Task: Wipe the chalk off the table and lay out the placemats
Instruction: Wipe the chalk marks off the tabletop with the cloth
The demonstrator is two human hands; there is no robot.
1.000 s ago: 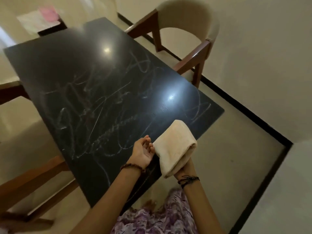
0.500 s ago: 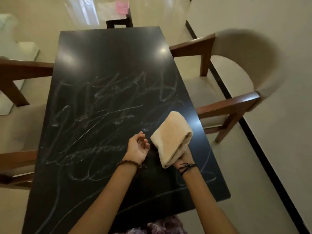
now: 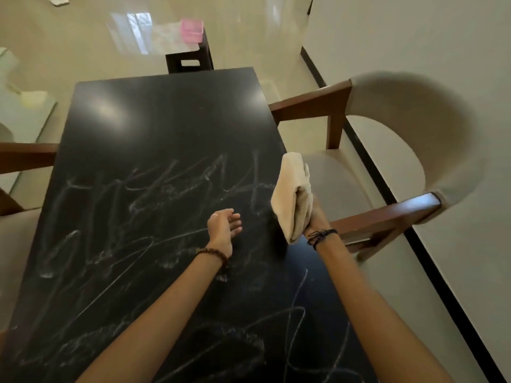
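Chalk scribbles [image 3: 154, 205] are covering the dark worktop [image 3: 166, 120]. We are gripping the folded cloth [image 3: 293, 200] in our right hand [image 3: 315, 219] above the right edge (left hand [image 3: 224, 226] relaxed, holding nothing). Dry strokes are risking smears; no placemats are showing.

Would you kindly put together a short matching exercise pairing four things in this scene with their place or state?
Things:
1. folded cloth
2. left hand
3. chalk scribbles
4. pink box

Places or states:
A. spread over the near part of the black table
B. on the dark stool beyond the table's far end
C. gripped upright in the right hand
D. open, holding nothing, over the table

Pairs: 1-C, 2-D, 3-A, 4-B
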